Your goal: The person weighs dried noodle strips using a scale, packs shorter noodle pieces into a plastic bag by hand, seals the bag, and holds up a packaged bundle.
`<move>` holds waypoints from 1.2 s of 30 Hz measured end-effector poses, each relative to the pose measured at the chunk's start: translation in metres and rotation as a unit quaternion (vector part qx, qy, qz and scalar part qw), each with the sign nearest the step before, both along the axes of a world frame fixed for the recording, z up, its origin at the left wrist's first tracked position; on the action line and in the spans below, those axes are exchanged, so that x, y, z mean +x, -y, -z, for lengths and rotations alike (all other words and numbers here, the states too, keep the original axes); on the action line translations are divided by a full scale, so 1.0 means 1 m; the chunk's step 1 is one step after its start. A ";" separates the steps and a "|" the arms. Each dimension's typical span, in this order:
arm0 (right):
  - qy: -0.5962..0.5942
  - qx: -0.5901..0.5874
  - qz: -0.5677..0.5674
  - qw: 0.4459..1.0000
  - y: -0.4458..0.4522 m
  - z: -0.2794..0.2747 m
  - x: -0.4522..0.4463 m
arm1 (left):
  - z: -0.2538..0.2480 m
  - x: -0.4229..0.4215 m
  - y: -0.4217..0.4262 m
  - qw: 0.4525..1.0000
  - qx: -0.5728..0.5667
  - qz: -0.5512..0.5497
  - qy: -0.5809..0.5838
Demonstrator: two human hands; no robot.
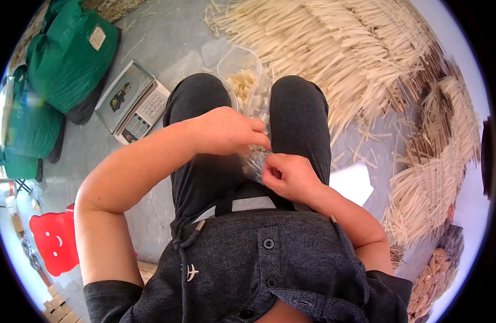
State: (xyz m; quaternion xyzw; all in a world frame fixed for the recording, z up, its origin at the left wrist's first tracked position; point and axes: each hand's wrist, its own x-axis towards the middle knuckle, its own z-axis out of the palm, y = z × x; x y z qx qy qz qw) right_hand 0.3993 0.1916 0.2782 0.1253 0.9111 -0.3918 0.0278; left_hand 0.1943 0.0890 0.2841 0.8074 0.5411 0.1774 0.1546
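A clear plastic bag (240, 56) stands between my knees, its far part holding pale, strip-like pieces (242, 83). My left hand (231, 132) is closed on the near part of the bag, fingers curled down over it. Just nearer to my body, my right hand (290, 173) pinches the gathered plastic at the near end. The two hands almost touch each other. Fingers hide much of the gripped plastic, so I cannot tell whether it is twisted or tied.
Long pale strips (323, 37), like dried noodles, are heaped ahead and to the right. A digital scale (143, 116) sits left of my knees. Green sacks (70, 64) stand beyond it. A red stool (53, 242) is beside my left arm; a white sheet (350, 183) lies at right.
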 end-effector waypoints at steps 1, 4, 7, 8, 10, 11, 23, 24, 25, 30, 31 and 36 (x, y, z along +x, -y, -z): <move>-0.008 0.006 -0.009 1.000 0.000 0.002 0.001 | -0.003 0.000 -0.001 1.000 -0.001 0.000 0.000; -0.022 0.019 -0.024 0.999 0.001 0.006 0.003 | -0.006 0.002 -0.002 0.993 -0.053 0.032 -0.096; -0.042 0.029 -0.034 0.998 0.002 0.005 0.002 | -0.001 -0.001 0.000 0.985 0.000 0.082 -0.154; -0.052 0.030 -0.038 0.997 0.002 0.004 0.001 | -0.002 -0.002 0.000 0.984 0.012 0.086 -0.156; -0.065 0.025 -0.034 0.997 0.004 0.005 0.002 | -0.001 -0.004 0.001 0.983 0.024 0.090 -0.159; -0.076 0.020 -0.030 0.996 0.005 0.006 0.002 | 0.003 -0.006 0.003 0.983 0.051 0.083 -0.157; -0.124 -0.034 0.004 0.992 0.000 0.015 0.004 | 0.005 -0.019 0.001 0.973 0.100 0.065 -0.197; -0.124 -0.035 0.004 0.992 -0.001 0.016 0.003 | 0.005 -0.020 0.000 0.972 0.109 0.071 -0.194; -0.130 -0.038 0.005 0.991 -0.001 0.017 0.004 | 0.006 -0.022 -0.002 0.972 0.108 0.072 -0.194; -0.161 -0.031 -0.006 0.986 -0.002 0.022 0.006 | 0.006 -0.028 -0.007 0.971 0.102 0.061 -0.206; -0.173 -0.021 -0.020 0.985 -0.003 0.023 0.007 | 0.006 -0.029 -0.008 0.971 0.102 0.061 -0.206; -0.192 -0.001 -0.052 0.980 -0.002 0.025 0.008 | 0.009 -0.047 -0.018 0.963 0.140 0.028 -0.227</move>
